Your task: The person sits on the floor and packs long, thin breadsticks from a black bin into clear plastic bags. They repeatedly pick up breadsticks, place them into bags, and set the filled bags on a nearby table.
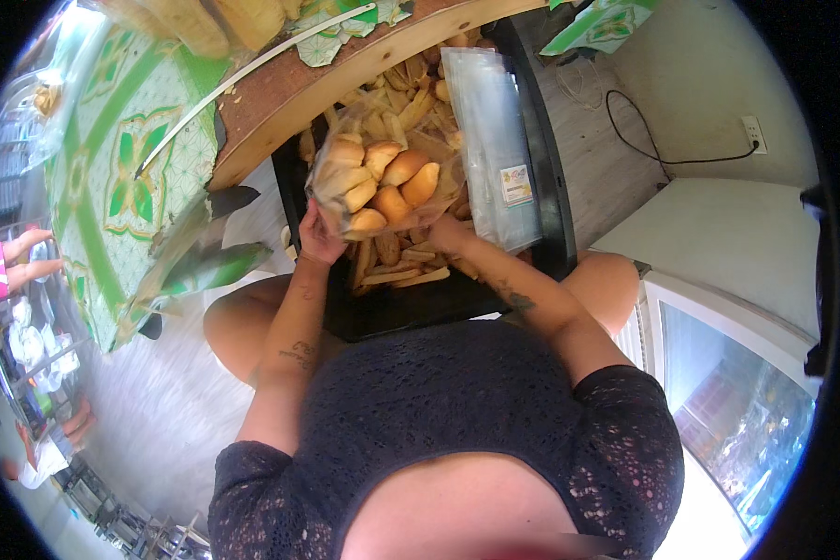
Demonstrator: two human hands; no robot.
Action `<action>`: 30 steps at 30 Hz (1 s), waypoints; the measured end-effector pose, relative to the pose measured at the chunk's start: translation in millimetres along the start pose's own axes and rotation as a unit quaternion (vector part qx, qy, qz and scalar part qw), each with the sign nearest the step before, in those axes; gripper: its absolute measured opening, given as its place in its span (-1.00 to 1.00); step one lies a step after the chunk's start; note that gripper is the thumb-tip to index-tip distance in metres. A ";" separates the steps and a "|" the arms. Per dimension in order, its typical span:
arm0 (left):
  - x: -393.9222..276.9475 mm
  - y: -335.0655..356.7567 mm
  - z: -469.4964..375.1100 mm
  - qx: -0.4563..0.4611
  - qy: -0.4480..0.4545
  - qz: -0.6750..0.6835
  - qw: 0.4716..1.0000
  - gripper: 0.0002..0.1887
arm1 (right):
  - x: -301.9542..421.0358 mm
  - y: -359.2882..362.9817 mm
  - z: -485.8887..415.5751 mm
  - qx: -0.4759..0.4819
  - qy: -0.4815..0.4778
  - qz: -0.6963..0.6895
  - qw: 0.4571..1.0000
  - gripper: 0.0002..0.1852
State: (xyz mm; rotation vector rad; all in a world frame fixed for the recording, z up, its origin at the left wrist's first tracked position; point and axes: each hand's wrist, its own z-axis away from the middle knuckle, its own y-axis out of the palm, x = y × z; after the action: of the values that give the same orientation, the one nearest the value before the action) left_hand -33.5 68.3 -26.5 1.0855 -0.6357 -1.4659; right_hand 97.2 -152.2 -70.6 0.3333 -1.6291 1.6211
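A clear plastic bag (455,171) filled with golden bread pieces (392,182) is held tilted in front of me. My left hand (320,234) grips its lower left edge, thumb along the side. At its lower right edge is my right hand (449,232), slightly blurred, its fingertips partly hidden by the bag. Below both hands, a black tub (399,311) between my legs contains many long, browned bread sticks (406,273). A stack of flat clear plastic bags (490,140), bearing a printed label, lies along the tub's right side.
A wooden-edged table (364,84) with a torn green-and-white cover (140,168) curves above the tub. A long, thin white strip (252,70) rests on it. On the right are a cable plugged into a wall socket (754,135) and a glass-fronted cabinet (735,392). Other people are at left.
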 end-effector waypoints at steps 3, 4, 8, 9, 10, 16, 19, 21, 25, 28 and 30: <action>-1.1 5.8 4.5 0.024 0.003 -0.009 1.000 -0.40 | -7.0 43.4 18.4 0.117 0.069 0.152 0.979 -0.71; -2.1 7.3 5.4 0.029 -0.002 -0.037 0.999 -0.38 | -7.9 48.4 25.0 0.170 0.069 0.201 0.962 -0.70; -2.7 9.7 7.2 -0.009 0.010 -0.050 0.999 -0.37 | -4.7 38.5 38.7 0.171 -0.005 0.286 0.943 -0.69; -2.5 9.3 7.4 -0.012 0.012 -0.055 0.998 -0.36 | -0.1 31.6 39.5 0.157 0.007 0.276 0.948 -0.69; -2.4 9.0 6.5 -0.014 0.007 -0.051 0.999 -0.36 | 3.8 20.9 37.3 0.157 0.019 0.273 0.949 -0.69; -2.1 3.8 -1.9 0.008 0.036 -0.083 0.996 -0.35 | 13.7 -115.2 39.7 -0.194 0.096 -0.042 0.975 -0.80; -4.7 1.5 -3.8 0.002 0.044 -0.085 0.995 -0.35 | 10.2 -191.6 57.3 -0.394 0.045 -0.159 0.904 -0.84; -7.5 1.6 -2.9 0.015 0.044 -0.071 0.996 -0.39 | 13.9 -220.0 64.9 -0.478 0.090 -0.282 0.827 -0.84; -10.8 9.2 -1.0 0.016 0.043 -0.084 0.995 -0.42 | 36.8 -232.6 68.1 -0.352 0.130 -0.342 0.862 -0.81; -6.5 22.1 1.7 0.038 0.078 -0.185 0.979 -0.35 | 58.8 -212.8 56.1 -0.220 0.129 -0.384 0.888 -0.75; -8.0 34.7 3.1 0.027 0.061 -0.222 0.973 -0.29 | 68.8 -205.2 51.4 -0.123 0.075 -0.483 0.864 -0.66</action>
State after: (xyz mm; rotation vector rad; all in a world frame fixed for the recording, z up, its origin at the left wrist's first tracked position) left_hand -20.8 68.3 7.0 1.4118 -0.3580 -1.7517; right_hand 174.3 -206.3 130.8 0.7248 -1.1973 0.6451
